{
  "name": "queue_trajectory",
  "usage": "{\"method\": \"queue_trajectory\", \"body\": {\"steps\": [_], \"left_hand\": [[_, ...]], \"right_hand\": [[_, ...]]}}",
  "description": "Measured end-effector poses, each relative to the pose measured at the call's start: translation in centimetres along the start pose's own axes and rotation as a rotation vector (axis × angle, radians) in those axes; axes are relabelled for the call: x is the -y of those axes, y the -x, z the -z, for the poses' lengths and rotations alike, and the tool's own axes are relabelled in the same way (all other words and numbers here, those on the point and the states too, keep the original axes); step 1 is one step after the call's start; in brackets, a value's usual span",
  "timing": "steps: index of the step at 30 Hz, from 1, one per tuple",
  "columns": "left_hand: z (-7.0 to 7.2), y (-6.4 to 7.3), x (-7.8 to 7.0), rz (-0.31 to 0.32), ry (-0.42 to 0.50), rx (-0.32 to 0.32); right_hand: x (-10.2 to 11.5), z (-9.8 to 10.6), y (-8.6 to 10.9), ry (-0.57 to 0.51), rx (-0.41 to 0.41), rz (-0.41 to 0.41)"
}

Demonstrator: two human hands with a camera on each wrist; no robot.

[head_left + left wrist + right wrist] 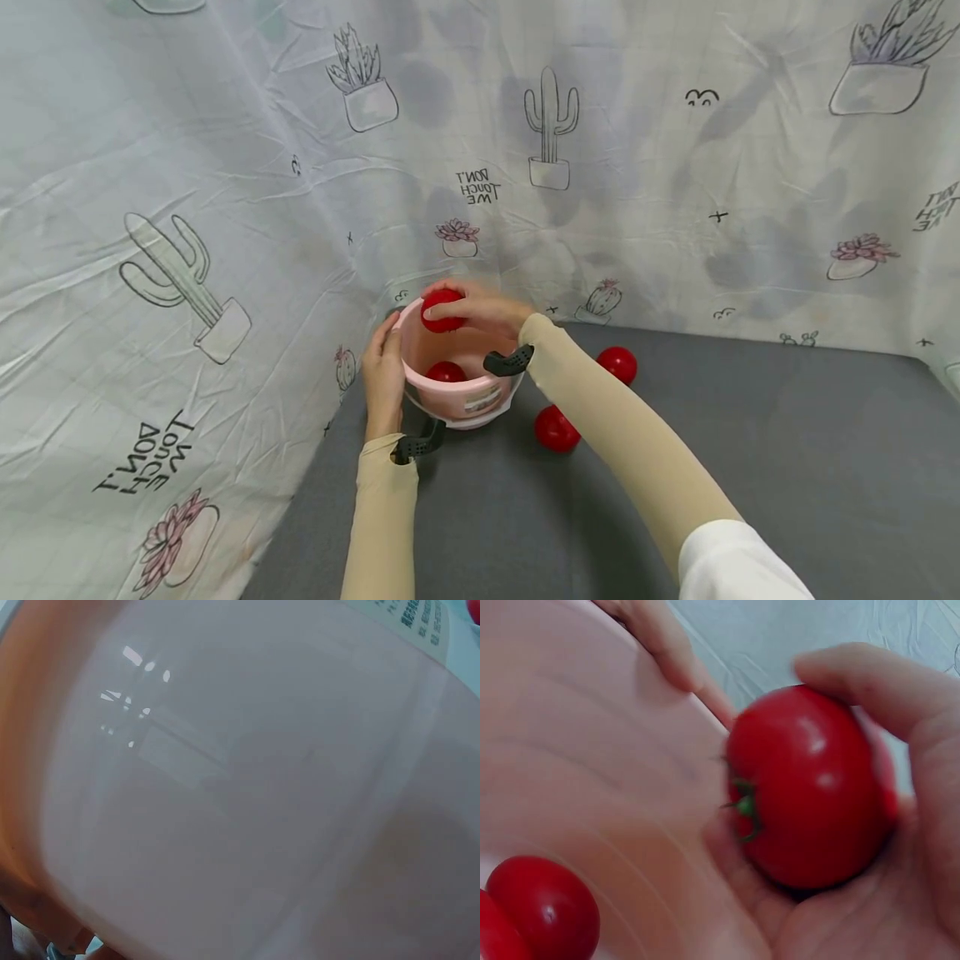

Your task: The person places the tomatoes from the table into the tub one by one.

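My right hand (491,311) holds a red tomato (441,312) over the mouth of a pink bucket (442,402). In the right wrist view the held tomato (810,791) shows its green stem, with fingers and thumb curled around it. My left hand (384,375) grips the bucket's left side at the rim. Inside the bucket lies a tomato (446,372); the right wrist view shows two tomatoes (546,907) there, one cut off by the frame. The bucket's smooth wall (247,780) fills the left wrist view.
Two more tomatoes rest on the grey tabletop (750,467): one (557,428) right of the bucket, another (617,364) farther back, beyond the right forearm. A cactus-printed white cloth (637,167) hangs behind and to the left, close to the bucket.
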State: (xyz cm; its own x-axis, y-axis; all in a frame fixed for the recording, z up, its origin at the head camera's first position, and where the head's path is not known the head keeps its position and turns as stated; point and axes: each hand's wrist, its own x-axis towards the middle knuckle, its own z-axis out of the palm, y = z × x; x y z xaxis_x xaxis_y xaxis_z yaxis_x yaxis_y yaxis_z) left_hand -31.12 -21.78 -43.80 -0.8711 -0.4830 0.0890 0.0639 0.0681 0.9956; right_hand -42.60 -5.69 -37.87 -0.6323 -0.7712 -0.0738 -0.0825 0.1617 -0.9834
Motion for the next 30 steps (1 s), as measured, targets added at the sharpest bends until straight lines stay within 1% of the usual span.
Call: {"method": "queue_trajectory", "body": {"steps": [2, 4, 7, 9, 11, 15, 20, 23, 28, 30], "left_hand": [[0.0, -0.1, -0.1, -0.004, -0.004, 0.000], [0.1, -0.1, -0.1, -0.009, -0.006, -0.005], [0.1, 0.0, -0.2, -0.010, -0.015, -0.007], [0.0, 0.0, -0.2, -0.006, -0.020, -0.008], [0.0, 0.2, -0.2, 0.000, -0.022, -0.006], [-0.1, 0.3, -0.3, 0.000, -0.009, 0.001], [-0.2, 0.2, -0.1, -0.002, -0.006, 0.001], [-0.3, 0.1, 0.0, 0.002, -0.011, 0.000], [-0.4, -0.2, 0.1, 0.001, -0.020, 0.000], [-0.4, -0.3, 0.2, -0.002, -0.019, -0.002]], "right_hand": [[0.1, -0.1, 0.1, 0.015, 0.043, -0.017], [0.0, -0.3, 0.1, -0.007, 0.081, -0.039], [-0.1, -0.5, 0.3, -0.116, 0.127, -0.091], [-0.2, -0.6, 0.4, -0.147, 0.146, -0.123], [-0.3, -0.7, 0.5, -0.155, 0.166, -0.144], [-0.6, -0.7, 0.3, -0.117, 0.174, -0.173], [-0.8, -0.6, 0.0, -0.001, 0.182, -0.210], [-0.9, -0.6, -0.1, 0.018, 0.195, -0.226], [-0.9, -0.5, -0.2, 0.068, 0.223, -0.189], [-1.0, -0.4, -0.4, 0.115, 0.236, -0.160]]}}
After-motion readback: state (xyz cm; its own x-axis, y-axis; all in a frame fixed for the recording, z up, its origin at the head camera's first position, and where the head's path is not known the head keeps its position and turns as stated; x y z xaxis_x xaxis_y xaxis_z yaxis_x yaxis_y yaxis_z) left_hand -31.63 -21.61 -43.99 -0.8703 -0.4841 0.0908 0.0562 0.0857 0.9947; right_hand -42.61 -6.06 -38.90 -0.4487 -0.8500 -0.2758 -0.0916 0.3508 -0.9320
